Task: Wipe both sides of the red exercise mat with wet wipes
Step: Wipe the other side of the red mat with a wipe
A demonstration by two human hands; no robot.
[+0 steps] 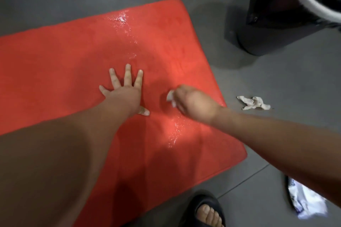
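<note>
The red mat lies flat on the floor. The left hand presses it with fingers spread; the right hand grasps a wet wipe, wiping side 1. Next the dry part needs strokes.

Likely a gym floor – dark rubber tiles, lined bin nearby.

I see the red mat flat on the floor, streaked wet, a crumpled white wipe on it.
</note>
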